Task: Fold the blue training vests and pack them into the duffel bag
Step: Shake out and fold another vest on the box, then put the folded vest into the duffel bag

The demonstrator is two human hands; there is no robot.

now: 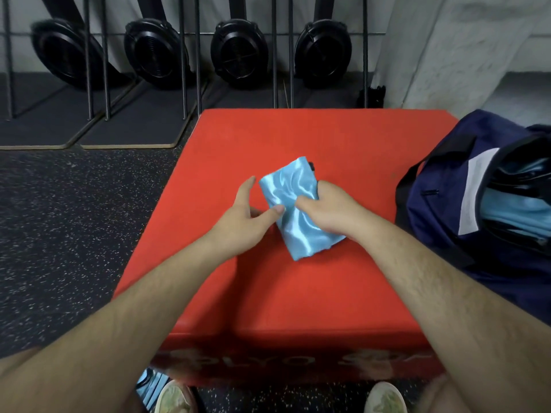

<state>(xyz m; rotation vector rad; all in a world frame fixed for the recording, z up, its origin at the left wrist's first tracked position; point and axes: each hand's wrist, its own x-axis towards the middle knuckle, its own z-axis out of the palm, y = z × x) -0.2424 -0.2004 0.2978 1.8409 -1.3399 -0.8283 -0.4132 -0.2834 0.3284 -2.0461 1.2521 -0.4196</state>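
Head camera: a folded blue vest (286, 228) lies on the red box (298, 138), near its middle. The right hand (323, 211) grasps its right edge, fingers curled under, thumb on top. The left hand (246, 211), fingers relaxed, touches its left edge with the thumb. The open duffel bag (432, 231) sits right of the box.
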